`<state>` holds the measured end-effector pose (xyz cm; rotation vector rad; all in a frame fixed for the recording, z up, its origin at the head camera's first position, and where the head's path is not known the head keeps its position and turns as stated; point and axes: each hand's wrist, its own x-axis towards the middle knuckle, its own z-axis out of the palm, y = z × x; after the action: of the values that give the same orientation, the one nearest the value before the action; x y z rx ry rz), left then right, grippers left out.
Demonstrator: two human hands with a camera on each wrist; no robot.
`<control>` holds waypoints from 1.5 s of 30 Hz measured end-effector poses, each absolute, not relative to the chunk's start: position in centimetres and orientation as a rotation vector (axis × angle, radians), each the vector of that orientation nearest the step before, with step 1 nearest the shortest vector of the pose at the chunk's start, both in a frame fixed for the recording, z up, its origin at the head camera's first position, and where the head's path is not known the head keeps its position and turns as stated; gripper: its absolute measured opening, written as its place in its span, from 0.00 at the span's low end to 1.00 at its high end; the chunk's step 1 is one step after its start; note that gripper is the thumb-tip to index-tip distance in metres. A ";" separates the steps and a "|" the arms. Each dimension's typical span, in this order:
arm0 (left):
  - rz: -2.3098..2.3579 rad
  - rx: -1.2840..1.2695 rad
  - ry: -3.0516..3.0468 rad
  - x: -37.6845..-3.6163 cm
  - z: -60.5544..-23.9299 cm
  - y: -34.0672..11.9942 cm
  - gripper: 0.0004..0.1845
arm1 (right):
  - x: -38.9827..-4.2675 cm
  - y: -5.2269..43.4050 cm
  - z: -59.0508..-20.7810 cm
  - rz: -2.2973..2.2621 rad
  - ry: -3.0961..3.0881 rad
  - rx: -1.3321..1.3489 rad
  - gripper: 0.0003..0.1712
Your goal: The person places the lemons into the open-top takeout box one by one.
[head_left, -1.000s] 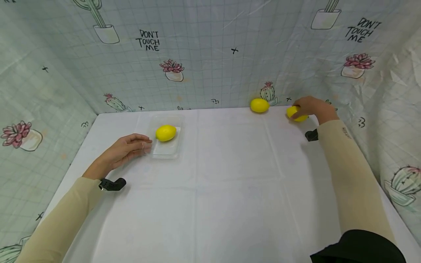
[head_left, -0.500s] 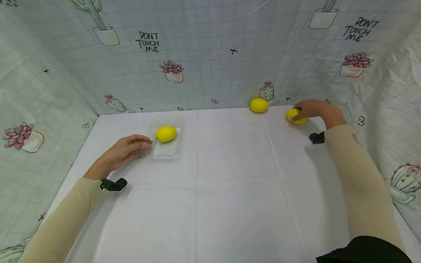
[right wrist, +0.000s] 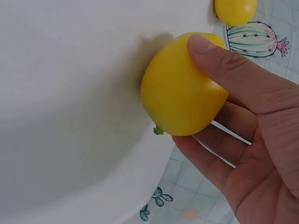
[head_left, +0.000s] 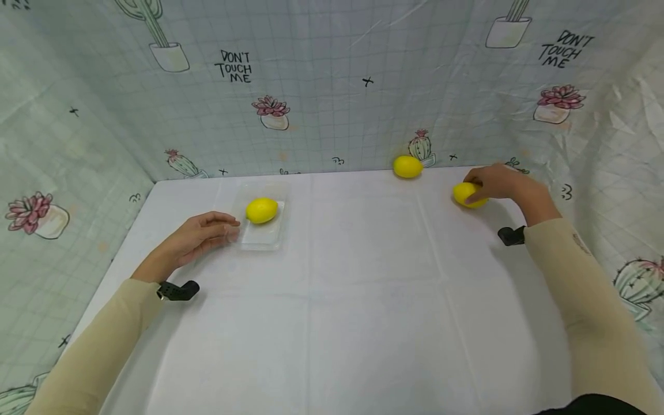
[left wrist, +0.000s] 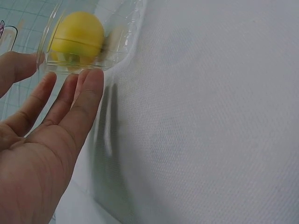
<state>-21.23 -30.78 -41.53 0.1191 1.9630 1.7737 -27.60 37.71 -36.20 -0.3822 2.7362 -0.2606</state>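
The right hand (head_left: 500,181) pinched a lemon (right wrist: 182,91) at the table's (head_left: 363,300) far right, its long axis roughly left-right — the tray (head_left: 264,237) lay well apart, leftward. Nearer that was the left hand (head_left: 199,237), fingers loosely extended, tips at its edge. One tray, three lemons — a second lemon (head_left: 261,210) inside it, a third lemon (head_left: 407,166) at the back edge.

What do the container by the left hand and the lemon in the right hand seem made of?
Container: likely thin, clear, glossy plastic; its edges glint and the lemon inside shows through. Held lemon: smooth, satiny yellow surface with a soft highlight; real rind or moulded plastic, I can't tell.
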 end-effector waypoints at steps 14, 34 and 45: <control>1.773 0.097 1.969 -21.6 -41.5 -30.9 0.21 | -23.6 36.4 -35.1 -0.376 2.707 -0.455 0.22; 1.806 0.119 1.931 -21.4 -41.6 -30.8 0.20 | -23.9 34.7 -35.8 -0.285 2.576 -0.433 0.34; 1.800 0.115 1.928 -21.4 -41.8 -30.9 0.22 | -22.8 33.3 -35.1 -0.267 2.739 -0.650 0.38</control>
<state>-21.40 -30.87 -41.81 0.1146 1.9281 1.8000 -22.77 33.27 -35.11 -0.6500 2.7388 -0.2666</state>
